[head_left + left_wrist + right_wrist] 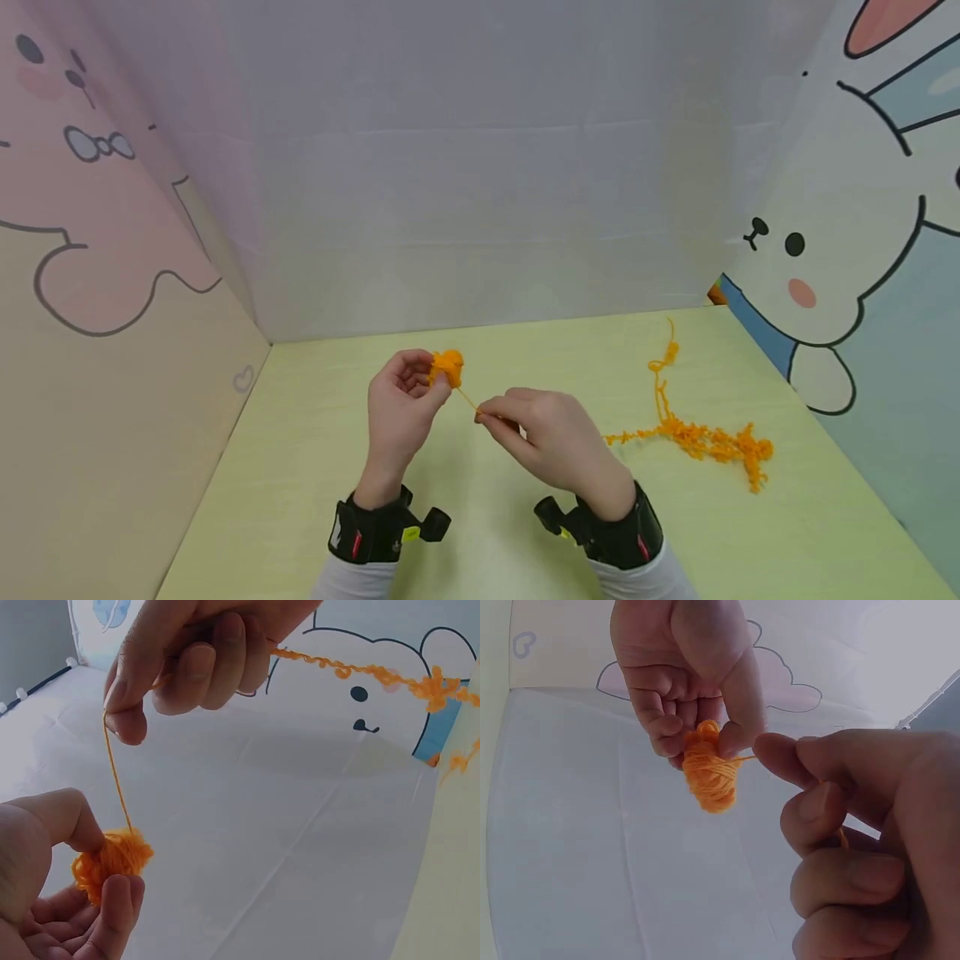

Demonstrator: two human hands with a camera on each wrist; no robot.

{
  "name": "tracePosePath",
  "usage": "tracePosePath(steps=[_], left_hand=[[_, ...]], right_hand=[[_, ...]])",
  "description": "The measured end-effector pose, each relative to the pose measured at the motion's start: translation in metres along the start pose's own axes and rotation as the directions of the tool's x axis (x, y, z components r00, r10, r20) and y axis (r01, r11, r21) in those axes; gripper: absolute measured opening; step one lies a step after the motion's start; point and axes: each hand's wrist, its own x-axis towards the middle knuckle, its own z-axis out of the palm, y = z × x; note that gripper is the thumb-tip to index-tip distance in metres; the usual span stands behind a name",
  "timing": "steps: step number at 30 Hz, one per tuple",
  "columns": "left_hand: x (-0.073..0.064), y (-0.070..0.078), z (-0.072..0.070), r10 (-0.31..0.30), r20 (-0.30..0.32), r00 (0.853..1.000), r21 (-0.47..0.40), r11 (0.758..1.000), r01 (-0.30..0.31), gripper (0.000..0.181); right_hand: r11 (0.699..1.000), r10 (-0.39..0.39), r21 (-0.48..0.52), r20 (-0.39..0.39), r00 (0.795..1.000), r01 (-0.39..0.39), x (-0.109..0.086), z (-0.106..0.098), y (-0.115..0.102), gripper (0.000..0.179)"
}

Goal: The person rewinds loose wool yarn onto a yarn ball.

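A small ball of orange yarn (447, 367) is pinched between the thumb and fingers of my left hand (401, 408), above the table. From it a taut strand (118, 776) runs to my right hand (558, 437), which grips the yarn between thumb and index finger. In the right wrist view the wound ball (711, 776) shows its layered wraps. The strand passes through my curled right fingers (855, 881) and comes out behind the hand. In the left wrist view that trailing yarn (337, 667) looks kinked and knotted.
A tangled heap of orange yarn (701, 440) lies on the pale yellow table (300, 467), right of my right hand, with a loose end (671, 333) stretching toward the back. White sheeting (480, 167) stands behind the table. Side panels carry cartoon animals (825, 250).
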Motion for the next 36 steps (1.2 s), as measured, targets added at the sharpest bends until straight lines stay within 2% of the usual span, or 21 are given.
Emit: tracePosePath(steps=[4,7,12,15,18,21,25,29,32,34,36], left_hand=[[-0.003,-0.002,-0.001,0.06,0.084,0.995,0.143,0.987,-0.072,0.023],[-0.004,-0.001,0.0,0.084,0.16,0.984,0.157,0.981,-0.11,0.025],[-0.006,0.005,0.001,0.084,0.274,0.958,0.143,0.982,-0.127,0.029],[-0.008,0.013,0.002,0.084,0.353,0.932,0.127,0.982,-0.136,0.03],[-0.01,0.028,0.002,0.094,0.423,0.901,0.094,0.985,-0.147,0.029],[-0.01,0.026,0.0,0.114,0.481,0.869,0.039,0.988,-0.152,0.026],[-0.009,0.011,-0.004,0.149,0.549,0.822,-0.052,0.988,-0.144,0.025],[-0.009,0.013,-0.004,0.189,0.588,0.787,-0.166,0.98,-0.111,0.025],[-0.008,0.013,-0.004,0.221,0.578,0.785,-0.268,0.961,-0.073,0.023],[-0.008,0.013,-0.004,0.23,0.558,0.798,-0.337,0.941,-0.035,0.022],[-0.009,0.013,-0.003,0.229,0.526,0.819,-0.409,0.912,0.008,0.022]], right_hand=[[1.0,-0.004,-0.005,-0.058,0.998,0.004,0.001,-0.002,0.003,0.01],[0.999,0.007,-0.03,-0.123,0.992,-0.011,0.001,-0.005,0.005,0.01],[0.997,0.041,-0.057,-0.197,0.98,-0.053,0.001,-0.008,0.009,0.012],[0.996,0.056,-0.052,-0.211,0.976,-0.069,0.001,-0.009,0.01,0.012],[0.996,0.072,-0.042,-0.212,0.975,-0.082,0.0,-0.009,0.011,0.013],[0.995,0.09,-0.027,-0.204,0.975,-0.098,0.0,-0.01,0.012,0.013],[0.993,0.116,0.0,-0.184,0.976,-0.118,0.0,-0.009,0.012,0.011],[0.989,0.15,0.018,-0.14,0.979,-0.149,0.0,-0.006,0.013,0.009],[0.983,0.182,0.024,-0.095,0.979,-0.18,0.001,-0.003,0.014,0.01],[0.979,0.205,0.027,-0.062,0.977,-0.203,0.001,-0.001,0.013,0.011],[0.975,0.224,0.019,-0.02,0.975,-0.223,0.002,0.001,0.012,0.01]])
